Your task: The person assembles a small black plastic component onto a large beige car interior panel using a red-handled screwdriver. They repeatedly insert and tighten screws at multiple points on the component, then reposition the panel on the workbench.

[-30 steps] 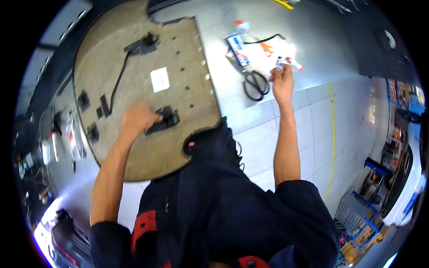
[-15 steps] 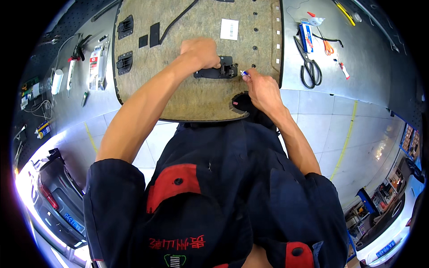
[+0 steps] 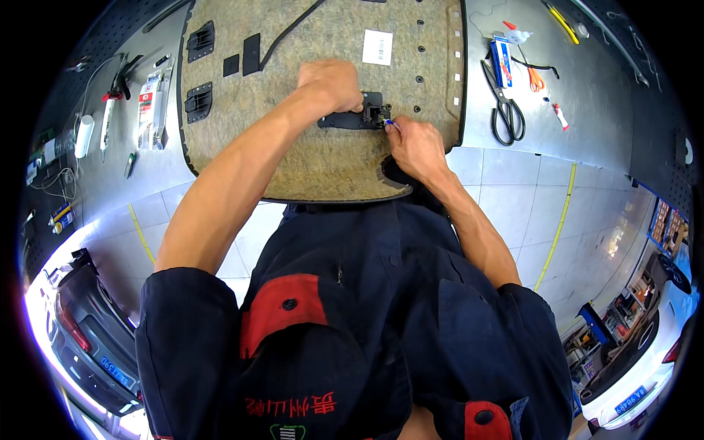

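Brown panel on a metal workbench, black bracket on its near part, left hand against it, grip unclear, right hand pinching a small blue item at its right end, tiled floor, dark car left, white car right

Head-worn fisheye, looking down
Left camera of a pair, close above the jacket, panel and surface toward the top, straight edges bending near the rim.

On the grey tabletop lie a brown panel, black scissors, a blue-and-white box and orange-handled scissors
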